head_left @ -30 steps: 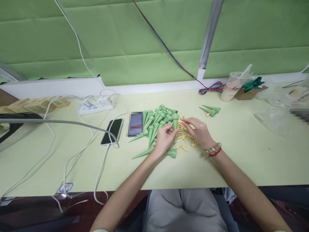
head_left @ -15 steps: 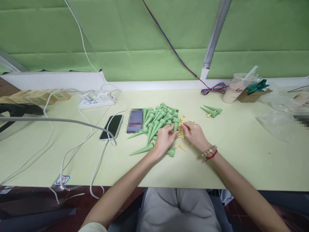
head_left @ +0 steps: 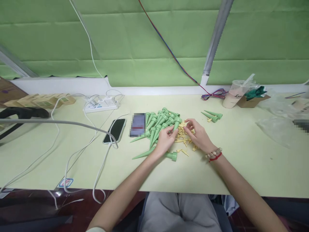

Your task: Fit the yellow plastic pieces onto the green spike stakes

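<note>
My left hand (head_left: 165, 140) is closed on a green watering spike (head_left: 177, 121), a hollow plastic cone held with its wide capped end up. Right of it, my right hand (head_left: 199, 135) hovers at small yellow plastic valves (head_left: 184, 141), its thumb and fingers apart with nothing visible between them. Behind and left of my left hand lies a heap of similar green spikes (head_left: 156, 120). One more spike (head_left: 172, 156) is partly covered by my left wrist. Farther right, a separate group of green spikes (head_left: 213, 116) lies with a yellow valve beside it.
Two phones, one dark-screened (head_left: 116, 130) and one blurred out (head_left: 138, 125), lie left of the heap. White cables run from a power strip (head_left: 102, 104) across the left side. A drink cup (head_left: 233, 95), a small cardboard box (head_left: 252, 101) and plastic bags (head_left: 275, 129) are at right.
My right hand has drawn slightly right, away from the held spike, and its fingers have spread. My left hand keeps hold of the spike. The whole view has shifted a little.
</note>
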Tool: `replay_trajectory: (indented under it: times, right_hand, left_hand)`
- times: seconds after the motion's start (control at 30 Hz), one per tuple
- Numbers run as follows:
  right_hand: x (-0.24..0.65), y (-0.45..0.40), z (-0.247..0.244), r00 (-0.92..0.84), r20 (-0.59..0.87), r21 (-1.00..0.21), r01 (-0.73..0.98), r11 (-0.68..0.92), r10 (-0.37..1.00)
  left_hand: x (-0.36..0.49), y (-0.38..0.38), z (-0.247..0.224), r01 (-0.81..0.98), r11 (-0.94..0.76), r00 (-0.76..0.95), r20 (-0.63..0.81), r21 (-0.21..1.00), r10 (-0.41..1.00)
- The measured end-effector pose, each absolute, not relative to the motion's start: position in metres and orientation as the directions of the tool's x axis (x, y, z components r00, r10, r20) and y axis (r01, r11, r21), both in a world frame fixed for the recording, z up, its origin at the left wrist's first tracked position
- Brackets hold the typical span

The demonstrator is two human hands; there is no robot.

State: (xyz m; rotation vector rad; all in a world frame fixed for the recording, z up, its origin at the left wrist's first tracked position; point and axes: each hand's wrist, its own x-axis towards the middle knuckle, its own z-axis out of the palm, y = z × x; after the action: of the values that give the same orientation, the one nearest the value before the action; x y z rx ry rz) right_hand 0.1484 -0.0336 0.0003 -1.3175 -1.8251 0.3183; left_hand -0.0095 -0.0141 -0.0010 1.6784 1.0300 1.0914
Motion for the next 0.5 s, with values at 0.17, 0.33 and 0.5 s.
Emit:
replay_trajectory:
  times: [0.17,0.33,0.5]
  right_hand:
    - [0.155,-0.031,-0.002,-0.310,0.496,-0.421,0.732,0.536,0.811]
    - [0.160,-0.030,-0.003,-0.360,0.557,-0.340,0.722,0.602,0.748]
    - [0.161,-0.031,-0.005,-0.342,0.592,-0.348,0.708,0.615,0.730]
  left_hand:
    - [-0.013,-0.016,0.003,0.165,-0.240,0.298,0.184,0.957,0.937]
    - [-0.015,-0.018,0.003,0.156,-0.208,0.319,0.150,0.966,0.936]
    - [-0.015,-0.020,-0.001,0.081,-0.159,0.367,0.119,0.984,0.923]
